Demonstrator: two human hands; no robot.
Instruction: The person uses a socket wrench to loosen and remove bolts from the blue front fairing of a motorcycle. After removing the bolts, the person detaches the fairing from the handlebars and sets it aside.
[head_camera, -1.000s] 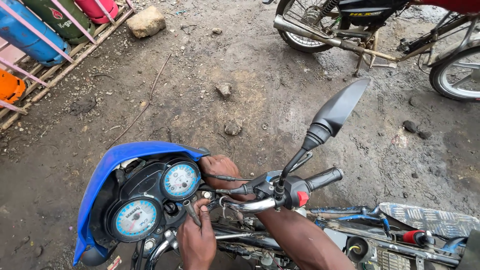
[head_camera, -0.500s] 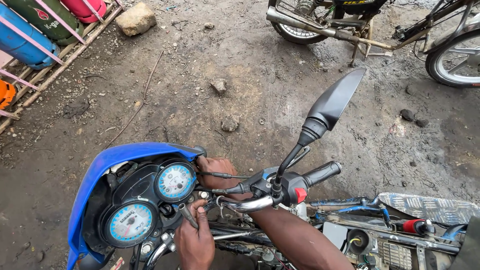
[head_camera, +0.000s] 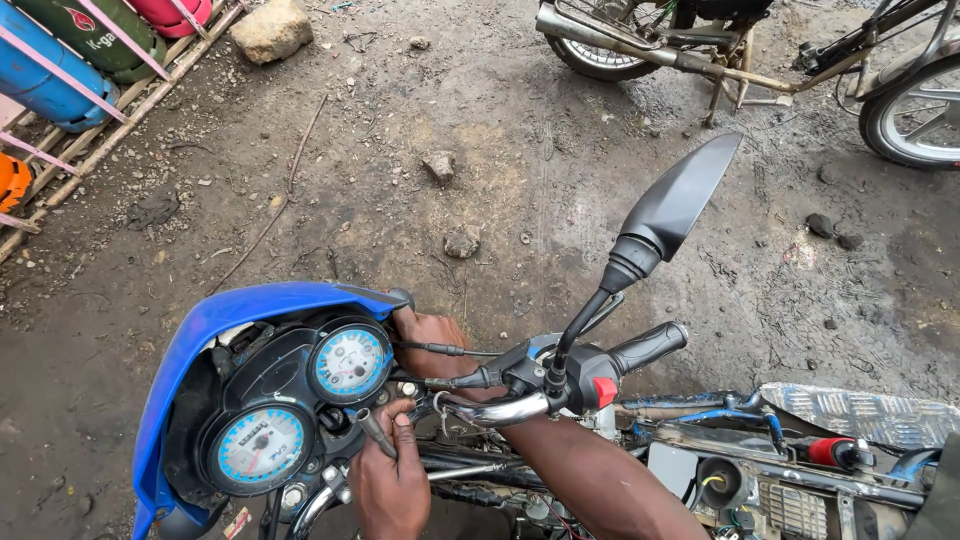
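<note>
Muddy ground lies beyond a blue motorcycle. Left hand (head_camera: 392, 482) is closed around a thin metal tool (head_camera: 376, 431), its shaft slanting up and away toward the gauges (head_camera: 348, 362). Right hand (head_camera: 432, 338), farther off, grips behind the handlebar (head_camera: 500, 408), fingers hidden.

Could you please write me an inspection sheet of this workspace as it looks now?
Surface: muddy ground, stones.
Job's things: blue motorcycle, twin gauges, metal tool.
Clutter: large rock.
Grippers: left hand grips the tool; right hand behind the gauges near the handlebar.
Cables: black cable across the right hand.
Surroundings: second motorcycle, gas cylinders in a pink rack.
</note>
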